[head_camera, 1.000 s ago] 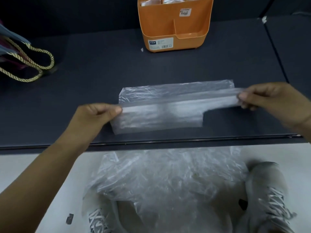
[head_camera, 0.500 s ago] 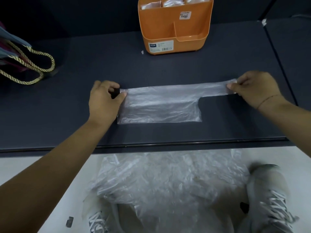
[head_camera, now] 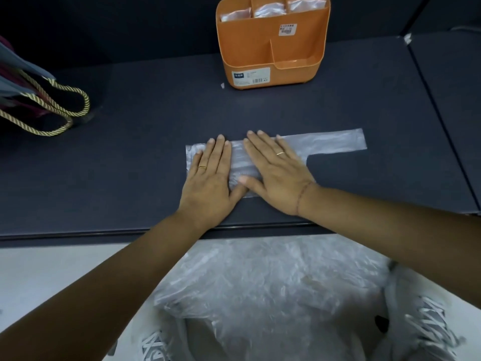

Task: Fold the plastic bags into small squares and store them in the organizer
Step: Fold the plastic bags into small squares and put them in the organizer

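now you've dropped the ends: left hand (head_camera: pixel 208 178) and right hand (head_camera: pixel 278 175) press flat, fingers straight, on the bag (head_camera: pixel 333 143) lying on the table (head_camera: pixel 130 165), so the strip looks creased, ready for cross-folding

A clear plastic bag (head_camera: pixel 325 144), folded lengthwise into a flat strip with its handle end reaching right, lies near the front edge of a dark table (head_camera: pixel 130 152). Far behind it stands an orange organizer (head_camera: pixel 273 61), its rear compartments holding folded bags (head_camera: pixel 265 13). A crumpled heap of clear bags (head_camera: pixel 273 277) sits below the table's near edge.
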Tool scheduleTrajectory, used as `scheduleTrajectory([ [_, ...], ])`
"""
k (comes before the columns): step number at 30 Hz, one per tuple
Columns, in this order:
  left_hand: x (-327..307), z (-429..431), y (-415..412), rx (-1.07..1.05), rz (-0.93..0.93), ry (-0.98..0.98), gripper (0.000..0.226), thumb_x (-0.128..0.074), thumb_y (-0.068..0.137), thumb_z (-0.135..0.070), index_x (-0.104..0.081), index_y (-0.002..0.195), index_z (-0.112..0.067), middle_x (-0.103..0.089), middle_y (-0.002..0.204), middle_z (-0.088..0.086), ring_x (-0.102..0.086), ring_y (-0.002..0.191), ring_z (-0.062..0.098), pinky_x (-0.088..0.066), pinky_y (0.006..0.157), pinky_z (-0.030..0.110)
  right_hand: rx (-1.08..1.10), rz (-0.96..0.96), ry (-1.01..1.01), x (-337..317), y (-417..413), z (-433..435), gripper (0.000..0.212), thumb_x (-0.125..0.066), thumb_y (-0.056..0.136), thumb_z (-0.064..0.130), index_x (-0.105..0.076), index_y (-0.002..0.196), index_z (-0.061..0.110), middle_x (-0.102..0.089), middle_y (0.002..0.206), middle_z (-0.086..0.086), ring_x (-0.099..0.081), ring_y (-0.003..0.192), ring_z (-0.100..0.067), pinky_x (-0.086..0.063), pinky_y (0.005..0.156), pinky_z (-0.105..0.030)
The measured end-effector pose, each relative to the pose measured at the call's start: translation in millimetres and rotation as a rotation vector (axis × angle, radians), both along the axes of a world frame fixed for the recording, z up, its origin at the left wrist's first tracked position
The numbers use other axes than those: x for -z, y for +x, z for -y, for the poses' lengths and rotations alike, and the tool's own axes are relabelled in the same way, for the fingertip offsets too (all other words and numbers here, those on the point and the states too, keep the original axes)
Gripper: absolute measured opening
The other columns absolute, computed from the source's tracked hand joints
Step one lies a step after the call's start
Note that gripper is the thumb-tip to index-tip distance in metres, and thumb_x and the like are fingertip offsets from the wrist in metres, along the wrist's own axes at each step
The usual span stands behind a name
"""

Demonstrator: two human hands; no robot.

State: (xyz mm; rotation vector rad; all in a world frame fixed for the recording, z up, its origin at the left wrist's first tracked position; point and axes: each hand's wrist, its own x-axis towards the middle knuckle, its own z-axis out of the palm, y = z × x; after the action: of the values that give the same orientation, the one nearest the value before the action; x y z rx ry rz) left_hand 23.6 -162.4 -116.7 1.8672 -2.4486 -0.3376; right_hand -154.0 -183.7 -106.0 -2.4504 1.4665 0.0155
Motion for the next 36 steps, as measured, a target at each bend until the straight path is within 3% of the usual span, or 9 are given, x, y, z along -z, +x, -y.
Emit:
scheduleTrajectory([
  [10, -5.2, -20.6, 54.0, -0.078, 0.087, 0.002, 0.103, 0.007, 0.083, -0.080, -0.002, 0.156, -0.008, 0.001, 0.164, 0.007, 0.005, 0.151, 0.018, 0.012, 0.121, 0.032, 0.063, -0.090, -0.077, 5.8, -73.3, -8.3, 0.093, -0.003, 0.085, 0.073, 0.001, 0.154, 0.012, 0.004, 0.163, -0.003, 0.008, 0.149, -0.015, 0.007, 0.120, -0.037],
  [13, -8.7, -26.5, 56.4, -0.041, 0.018, -0.028, 0.096, -0.002, 0.090, -0.076, -0.006, 0.156, -0.008, -0.001, 0.164, 0.007, 0.005, 0.151, 0.018, 0.013, 0.121, 0.030, 0.012, 0.037, -0.130, -2.0, -83.9, -17.4, 0.093, -0.028, 0.085, 0.073, -0.018, 0.153, 0.010, -0.014, 0.160, -0.004, -0.008, 0.148, -0.019, 0.000, 0.120, -0.039],
  [17, -15.3, -34.0, 33.2, 0.154, -0.153, -0.008, 0.086, -0.018, 0.094, -0.072, -0.018, 0.156, -0.012, -0.008, 0.164, 0.000, 0.001, 0.151, 0.011, 0.005, 0.122, 0.028, -0.008, 0.326, -0.138, -4.1, -85.9, -27.9, 0.050, -0.064, 0.076, 0.054, -0.063, 0.112, 0.019, -0.048, 0.113, 0.003, -0.041, 0.105, -0.012, -0.022, 0.096, -0.026],
  [20, -15.1, -33.4, 12.8, 0.230, -0.244, 0.017, 0.082, -0.032, 0.093, -0.067, -0.026, 0.154, -0.013, -0.016, 0.163, -0.001, -0.003, 0.151, 0.008, 0.001, 0.122, 0.025, 0.044, 0.434, -0.141, 1.6, -82.3, -25.1, 0.017, -0.068, 0.079, 0.035, -0.068, 0.086, 0.019, -0.052, 0.094, 0.005, -0.039, 0.088, -0.005, -0.027, 0.087, -0.027],
  [25, -7.3, -28.0, -1.9, 0.152, -0.313, -0.005, 0.079, -0.041, 0.090, -0.062, -0.034, 0.152, -0.012, -0.026, 0.160, -0.001, -0.015, 0.149, 0.010, -0.007, 0.122, 0.027, 0.087, 0.536, -0.005, -0.8, -79.0, -17.7, 0.009, -0.069, 0.085, 0.021, -0.064, 0.079, 0.018, -0.053, 0.088, 0.008, -0.046, 0.081, -0.005, -0.035, 0.082, -0.020],
  [28, -4.6, -25.4, -4.5, 0.120, -0.316, -0.150, 0.057, -0.047, 0.095, -0.043, -0.053, 0.140, -0.008, -0.049, 0.147, 0.004, -0.039, 0.139, 0.016, -0.028, 0.117, 0.032, 0.171, 0.642, 0.197, -15.3, -85.7, -12.3, 0.012, -0.070, 0.085, 0.015, -0.062, 0.078, 0.021, -0.054, 0.090, 0.009, -0.055, 0.081, -0.005, -0.042, 0.080, -0.013],
  [30, -1.7, -26.1, -5.0, 0.154, -0.260, -0.316, 0.040, -0.048, 0.096, -0.027, -0.065, 0.126, -0.005, -0.062, 0.133, 0.007, -0.056, 0.126, 0.022, -0.040, 0.109, 0.034, 0.160, 0.587, 0.207, -23.4, -90.9, -12.7, 0.009, -0.069, 0.086, 0.024, -0.062, 0.080, 0.024, -0.053, 0.093, 0.008, -0.056, 0.086, -0.008, -0.042, 0.085, -0.020],
  [33, 0.6, -31.8, -7.2, 0.195, -0.216, -0.409, 0.033, -0.049, 0.096, -0.019, -0.071, 0.116, -0.005, -0.068, 0.124, 0.007, -0.064, 0.117, 0.024, -0.048, 0.101, 0.034, 0.073, 0.280, -0.100, -35.0, -86.8, -23.5, 0.043, -0.057, 0.078, 0.058, -0.062, 0.101, 0.023, -0.055, 0.111, 0.003, -0.050, 0.107, -0.018, -0.029, 0.105, -0.034],
  [36, -1.8, -41.1, -14.4, 0.195, -0.187, -0.411, 0.031, -0.051, 0.096, -0.019, -0.072, 0.114, -0.006, -0.069, 0.121, 0.006, -0.065, 0.114, 0.022, -0.049, 0.098, 0.033, -0.102, 0.141, -0.263, -42.2, -62.5, -37.9, 0.075, -0.061, 0.071, 0.062, -0.057, 0.129, 0.014, -0.054, 0.134, -0.002, -0.043, 0.128, -0.018, -0.009, 0.118, -0.041],
])
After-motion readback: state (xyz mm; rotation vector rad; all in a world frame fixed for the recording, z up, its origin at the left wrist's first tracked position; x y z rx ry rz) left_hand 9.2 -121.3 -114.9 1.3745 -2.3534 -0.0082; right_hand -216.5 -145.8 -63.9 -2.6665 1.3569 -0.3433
